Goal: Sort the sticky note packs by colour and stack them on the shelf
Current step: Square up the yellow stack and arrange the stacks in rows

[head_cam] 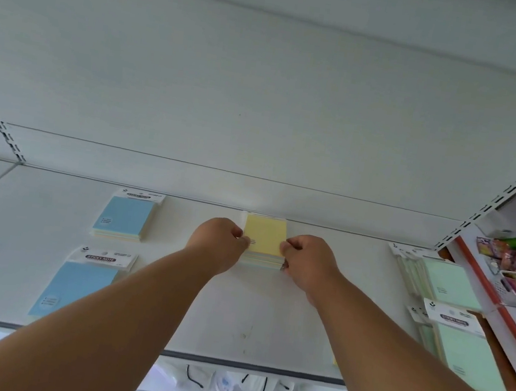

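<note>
A: Head view, and both arms are stretched straight out over the white shelf [234, 308], forearms running up from the bottom corners and closing in toward the middle.

B: What are the hands on?

A: The yellow stack of sticky note packs [264, 239], sitting at the back of the shelf, close to the rear wall. The left hand [219, 239] is at the stack's left edge, knuckles up, fingers curled in and pinching the side. The right hand [308, 262] mirrors it on the right edge, fingers curled, fingertips [285, 249] pressed against the packs. So both hands are clamped on that stack, one from each side.

B: Is the stack off the shelf?

A: Can't tell; its lower layers look to be resting on the surface, squared between the two hands.

B: And the other colours?

A: Left of the hands, a blue stack at the back [124, 218], with a second blue stack [74, 289] nearer the front edge, partly behind the left forearm. On the right, a green pile at the back [446, 281], its packs fanned sideways, and another green stack [472, 361] in front of it, beside the right forearm. All lie well apart from the yellow one.

B: Anything beyond the shelf?

A: Colourful snack packets [513, 257] on a red-edged rack to the far right, some in a white basket [508, 295], and white bagged goods [223, 384] hanging below the front lip.
</note>
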`<act>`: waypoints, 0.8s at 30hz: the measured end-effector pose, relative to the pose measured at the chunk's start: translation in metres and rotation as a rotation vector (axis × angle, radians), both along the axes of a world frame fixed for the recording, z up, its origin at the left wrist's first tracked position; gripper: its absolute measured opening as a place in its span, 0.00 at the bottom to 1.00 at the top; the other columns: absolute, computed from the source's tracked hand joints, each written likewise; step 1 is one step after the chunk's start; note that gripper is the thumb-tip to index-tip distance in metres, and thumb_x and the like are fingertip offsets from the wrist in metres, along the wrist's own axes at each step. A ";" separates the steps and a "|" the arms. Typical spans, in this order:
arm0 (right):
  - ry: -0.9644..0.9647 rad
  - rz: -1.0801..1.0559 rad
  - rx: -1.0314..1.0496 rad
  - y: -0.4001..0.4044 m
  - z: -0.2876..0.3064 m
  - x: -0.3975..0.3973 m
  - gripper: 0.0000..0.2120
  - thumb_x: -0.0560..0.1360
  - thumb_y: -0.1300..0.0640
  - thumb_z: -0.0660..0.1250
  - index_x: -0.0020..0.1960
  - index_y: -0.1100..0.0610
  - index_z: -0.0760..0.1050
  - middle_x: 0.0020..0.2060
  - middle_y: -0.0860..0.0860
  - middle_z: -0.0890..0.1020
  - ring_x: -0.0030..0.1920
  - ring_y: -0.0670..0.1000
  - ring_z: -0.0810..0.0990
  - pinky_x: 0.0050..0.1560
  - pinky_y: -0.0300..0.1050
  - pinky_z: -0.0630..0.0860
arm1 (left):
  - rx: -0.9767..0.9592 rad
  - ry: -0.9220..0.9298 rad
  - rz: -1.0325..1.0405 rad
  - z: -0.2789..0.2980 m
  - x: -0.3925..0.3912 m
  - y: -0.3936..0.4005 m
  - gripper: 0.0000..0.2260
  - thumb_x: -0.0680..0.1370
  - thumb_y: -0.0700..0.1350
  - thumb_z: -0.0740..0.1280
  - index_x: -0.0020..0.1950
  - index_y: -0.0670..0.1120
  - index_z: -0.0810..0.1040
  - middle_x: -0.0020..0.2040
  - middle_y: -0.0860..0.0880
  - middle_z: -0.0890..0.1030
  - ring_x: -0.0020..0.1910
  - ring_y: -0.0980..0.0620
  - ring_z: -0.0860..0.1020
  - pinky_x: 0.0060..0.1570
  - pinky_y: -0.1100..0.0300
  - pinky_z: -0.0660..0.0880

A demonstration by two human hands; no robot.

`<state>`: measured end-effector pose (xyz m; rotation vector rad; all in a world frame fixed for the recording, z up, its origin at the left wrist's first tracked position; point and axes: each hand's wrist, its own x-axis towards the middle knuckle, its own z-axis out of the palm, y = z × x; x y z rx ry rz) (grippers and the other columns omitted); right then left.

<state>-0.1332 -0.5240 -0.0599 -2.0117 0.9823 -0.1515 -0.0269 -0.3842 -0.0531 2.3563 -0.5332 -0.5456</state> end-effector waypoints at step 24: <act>0.189 -0.017 -0.289 0.043 0.020 -0.014 0.13 0.78 0.61 0.57 0.44 0.59 0.79 0.46 0.58 0.82 0.46 0.58 0.79 0.41 0.42 0.69 | 0.017 -0.057 -0.255 0.018 -0.013 0.032 0.19 0.80 0.47 0.60 0.71 0.50 0.72 0.64 0.52 0.78 0.61 0.49 0.76 0.54 0.62 0.71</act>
